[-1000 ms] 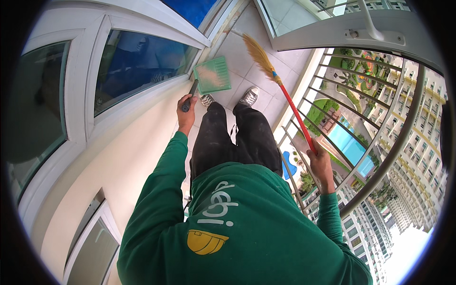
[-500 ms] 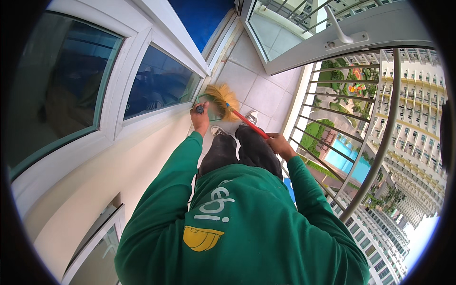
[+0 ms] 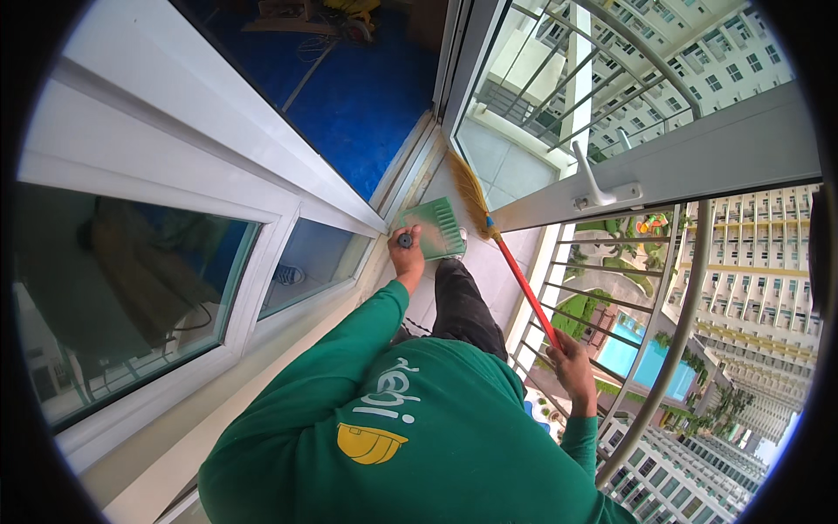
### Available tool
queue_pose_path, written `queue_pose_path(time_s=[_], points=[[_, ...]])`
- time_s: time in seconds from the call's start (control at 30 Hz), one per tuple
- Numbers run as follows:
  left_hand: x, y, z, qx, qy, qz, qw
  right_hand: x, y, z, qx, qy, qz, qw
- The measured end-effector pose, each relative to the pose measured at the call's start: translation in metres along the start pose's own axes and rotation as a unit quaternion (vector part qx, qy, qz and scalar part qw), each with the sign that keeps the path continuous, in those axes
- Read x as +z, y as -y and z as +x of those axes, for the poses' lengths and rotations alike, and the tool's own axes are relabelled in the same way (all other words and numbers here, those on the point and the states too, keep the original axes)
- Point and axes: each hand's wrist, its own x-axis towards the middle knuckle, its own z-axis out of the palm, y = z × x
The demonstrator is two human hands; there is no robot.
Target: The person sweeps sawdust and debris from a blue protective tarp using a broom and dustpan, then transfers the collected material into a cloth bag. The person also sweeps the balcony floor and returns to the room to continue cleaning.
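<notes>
My left hand (image 3: 407,253) is closed around the upright dark handle of a dustpan. The green, see-through dustpan (image 3: 438,225) has a ribbed pan and sits low by the door sill, in front of my shoe. My right hand (image 3: 572,367) grips the red stick of a broom (image 3: 529,293), near the balcony railing. The broom's straw-coloured bristles (image 3: 470,188) reach up and left to the foot of the glass door, beyond the dustpan. Whether the bristles touch the tiles, I cannot tell.
A glass door with a white handle (image 3: 602,188) stands swung out ahead. On my right runs a metal railing (image 3: 690,306), with a pool and buildings far below. White-framed windows (image 3: 157,288) line the left. Beyond the sill lies a blue floor (image 3: 349,122).
The broom has swung away from the dustpan toward the glass door, and my right hand has moved outward to the right. The dustpan shows more fully, and my view has shifted forward.
</notes>
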Motion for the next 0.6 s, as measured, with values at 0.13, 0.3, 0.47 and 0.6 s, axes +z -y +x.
queue_pose_path(time_s=[0.13,0.3,0.47,0.6], points=[[0.059,-0.024,0.094,-0.025,-0.008,0.014,1.000,-0.018,0.018,0.067,-0.045,0.002,-0.008,0.999],[0.097,-0.099,0.214,-0.088,-0.098,0.097,0.986,-0.040,0.067,0.115,-0.087,0.059,-0.038,0.994],[0.091,-0.180,0.324,-0.126,-0.151,0.081,0.977,-0.037,0.143,0.149,-0.072,0.116,0.038,0.990],[0.069,-0.220,0.394,-0.161,-0.207,0.041,0.964,-0.019,0.211,0.173,-0.057,0.152,0.037,0.986]])
